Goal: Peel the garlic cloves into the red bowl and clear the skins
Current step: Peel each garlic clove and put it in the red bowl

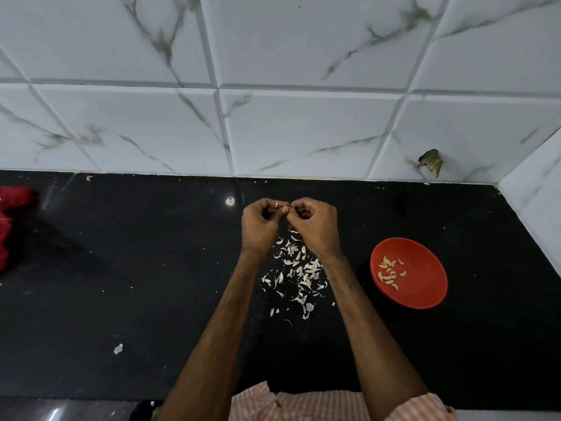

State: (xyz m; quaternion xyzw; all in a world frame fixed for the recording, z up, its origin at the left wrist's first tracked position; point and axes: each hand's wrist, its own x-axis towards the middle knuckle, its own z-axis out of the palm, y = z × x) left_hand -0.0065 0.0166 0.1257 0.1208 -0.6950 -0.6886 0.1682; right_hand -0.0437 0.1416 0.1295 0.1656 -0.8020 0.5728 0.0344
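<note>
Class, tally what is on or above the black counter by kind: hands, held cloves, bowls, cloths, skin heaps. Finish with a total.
Hands: 2, the left hand and the right hand
Garlic clove pinched between them: 1
Red bowl: 1
Red cloth: 1
Heap of skins: 1
Total: 6

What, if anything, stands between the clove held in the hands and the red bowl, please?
Nothing visible does. Only bare counter lies between the clove and the red bowl to the right; the skins lie nearer the person, off that path.
</note>
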